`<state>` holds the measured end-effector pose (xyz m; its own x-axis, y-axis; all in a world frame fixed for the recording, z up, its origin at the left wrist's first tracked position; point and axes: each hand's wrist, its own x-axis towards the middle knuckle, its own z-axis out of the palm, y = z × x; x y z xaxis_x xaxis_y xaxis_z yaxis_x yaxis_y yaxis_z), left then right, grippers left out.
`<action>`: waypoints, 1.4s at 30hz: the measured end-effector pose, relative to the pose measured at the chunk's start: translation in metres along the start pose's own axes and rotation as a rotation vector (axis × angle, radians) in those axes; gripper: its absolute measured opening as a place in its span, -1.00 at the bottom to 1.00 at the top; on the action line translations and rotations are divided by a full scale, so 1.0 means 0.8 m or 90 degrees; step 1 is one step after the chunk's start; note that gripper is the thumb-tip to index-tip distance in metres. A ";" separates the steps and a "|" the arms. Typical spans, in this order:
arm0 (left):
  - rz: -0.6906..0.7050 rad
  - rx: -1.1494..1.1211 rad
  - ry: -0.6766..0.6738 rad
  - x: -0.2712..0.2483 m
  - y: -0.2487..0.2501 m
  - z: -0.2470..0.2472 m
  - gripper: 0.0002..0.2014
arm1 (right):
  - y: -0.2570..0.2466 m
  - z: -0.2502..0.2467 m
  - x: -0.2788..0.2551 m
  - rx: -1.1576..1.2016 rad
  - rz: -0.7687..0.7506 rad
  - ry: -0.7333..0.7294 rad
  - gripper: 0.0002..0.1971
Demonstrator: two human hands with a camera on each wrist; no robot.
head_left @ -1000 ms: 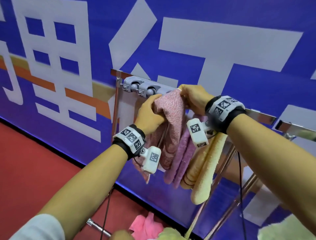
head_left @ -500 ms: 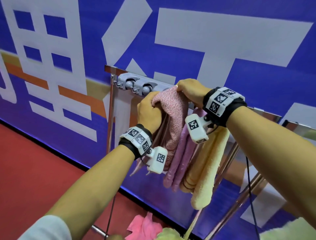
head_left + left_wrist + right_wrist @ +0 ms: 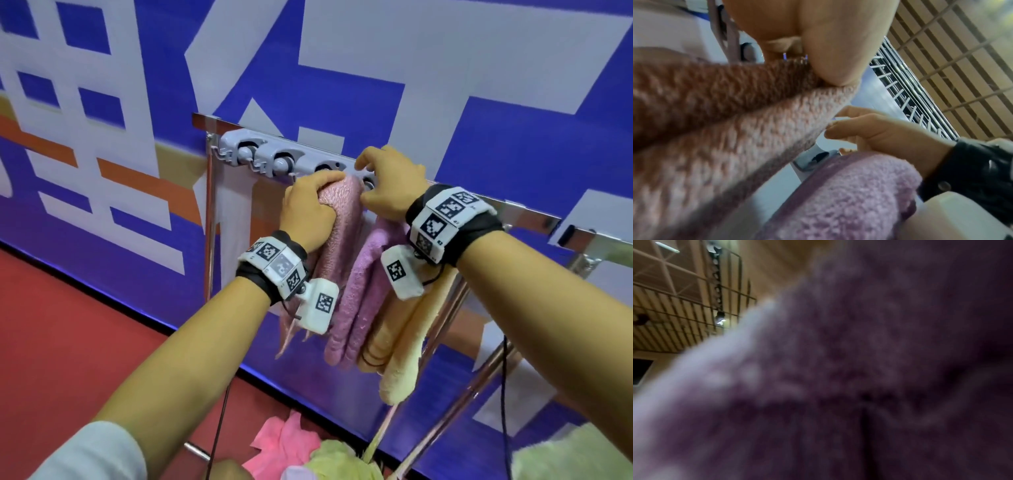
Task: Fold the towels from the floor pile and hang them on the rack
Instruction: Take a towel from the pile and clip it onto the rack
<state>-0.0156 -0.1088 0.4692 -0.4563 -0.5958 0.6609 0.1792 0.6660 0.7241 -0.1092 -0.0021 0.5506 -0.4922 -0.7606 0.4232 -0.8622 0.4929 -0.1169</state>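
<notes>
Pink towel [image 3: 342,219] sits bunched against the grey clip rail [image 3: 274,159], the left hand [image 3: 308,212] curled round its top. The right hand [image 3: 387,185], fingers loosely bent, holds nothing. Best to seat the fold fully in a clip before letting go. From the left wrist, the thumb presses the towel's fold. The right wrist view shows only blurred purple towel [image 3: 859,369]. No containers visible.

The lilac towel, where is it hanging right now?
In the head view the lilac towel hangs on the rack, between the pink towel and the cream towel.
</notes>
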 end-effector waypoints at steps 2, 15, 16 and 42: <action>0.037 0.016 -0.035 -0.003 0.001 -0.005 -0.32 | -0.005 0.005 -0.002 0.009 -0.046 0.021 -0.64; 0.179 0.048 -0.163 -0.002 0.011 -0.009 -0.58 | -0.003 0.001 -0.025 0.012 -0.119 -0.017 -0.50; 0.183 0.036 -0.166 -0.001 0.010 -0.010 -0.60 | -0.004 0.002 -0.026 0.006 -0.128 -0.025 -0.49; -0.207 0.168 0.150 -0.062 -0.158 -0.010 -0.71 | -0.025 0.020 -0.021 -0.214 -0.196 -0.060 -0.58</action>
<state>-0.0088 -0.1673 0.3467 -0.2372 -0.8575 0.4566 -0.1823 0.5009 0.8461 -0.0858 -0.0058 0.5313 -0.2410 -0.9205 0.3075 -0.8911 0.3354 0.3058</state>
